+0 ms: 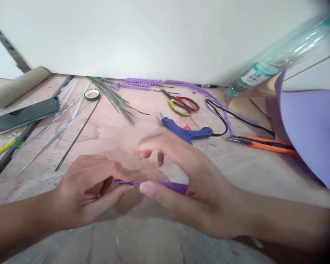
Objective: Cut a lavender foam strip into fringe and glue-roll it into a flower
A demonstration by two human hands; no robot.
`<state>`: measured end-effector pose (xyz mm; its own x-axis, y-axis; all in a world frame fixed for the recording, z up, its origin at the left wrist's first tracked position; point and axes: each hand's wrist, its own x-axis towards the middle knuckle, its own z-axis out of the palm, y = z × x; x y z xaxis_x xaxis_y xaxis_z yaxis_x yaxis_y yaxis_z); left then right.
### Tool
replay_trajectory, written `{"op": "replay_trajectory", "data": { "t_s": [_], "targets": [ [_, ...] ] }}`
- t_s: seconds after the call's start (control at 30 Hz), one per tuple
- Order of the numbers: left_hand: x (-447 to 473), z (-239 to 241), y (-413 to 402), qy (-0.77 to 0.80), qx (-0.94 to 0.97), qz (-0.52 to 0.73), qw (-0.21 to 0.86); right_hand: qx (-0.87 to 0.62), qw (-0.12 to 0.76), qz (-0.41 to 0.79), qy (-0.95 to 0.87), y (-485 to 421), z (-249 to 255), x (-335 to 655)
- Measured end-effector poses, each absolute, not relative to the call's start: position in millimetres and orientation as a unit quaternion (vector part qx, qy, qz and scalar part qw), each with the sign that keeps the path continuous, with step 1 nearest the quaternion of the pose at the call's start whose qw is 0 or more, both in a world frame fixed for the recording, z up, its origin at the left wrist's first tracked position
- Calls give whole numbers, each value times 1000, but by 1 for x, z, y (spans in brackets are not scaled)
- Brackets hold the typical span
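Note:
A narrow purple strip [172, 186], perhaps paper or fabric, runs between my hands just above the table. Its left end is pinched between the thumb and fingers of my left hand [82, 190]; the part inside the pinch is hidden. My right hand [194, 174] has its fingers lifted and well apart from the thumb. That thumb lies against or just in front of the strip, whose wider right end reaches towards the palm. Beyond my right hand lies a blue hot glue gun [178, 130], its nozzle pointing up and left.
Scissors [181, 104], green stems [118, 99] and purple flower spikes [141, 83] lie at the back. Left are a tape roll [92, 95], thin wires [63, 128], a phone [27, 114] and a cardboard tube [19, 86]. Right are an orange cutter [272, 145], purple sheet [310, 128] and bottle [280, 58].

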<state>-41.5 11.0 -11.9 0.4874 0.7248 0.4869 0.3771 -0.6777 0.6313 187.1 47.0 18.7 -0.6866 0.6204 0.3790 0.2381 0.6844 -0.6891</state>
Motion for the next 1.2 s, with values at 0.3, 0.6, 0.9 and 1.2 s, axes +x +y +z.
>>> {"op": "replay_trajectory", "data": {
  "t_s": [0.3,0.6,0.9,1.2],
  "targets": [
    [-40,-11,10,331,831,382,230,-212,320,331,-862,38,1,182],
    [-40,-6,12,350,792,390,313,-349,458,296,-762,53,4,189],
    [-42,-16,12,349,776,389,354,-378,484,258,-746,63,19,193],
    [-41,-15,13,355,784,398,318,-237,266,281,-891,53,13,190]
  ]
}}
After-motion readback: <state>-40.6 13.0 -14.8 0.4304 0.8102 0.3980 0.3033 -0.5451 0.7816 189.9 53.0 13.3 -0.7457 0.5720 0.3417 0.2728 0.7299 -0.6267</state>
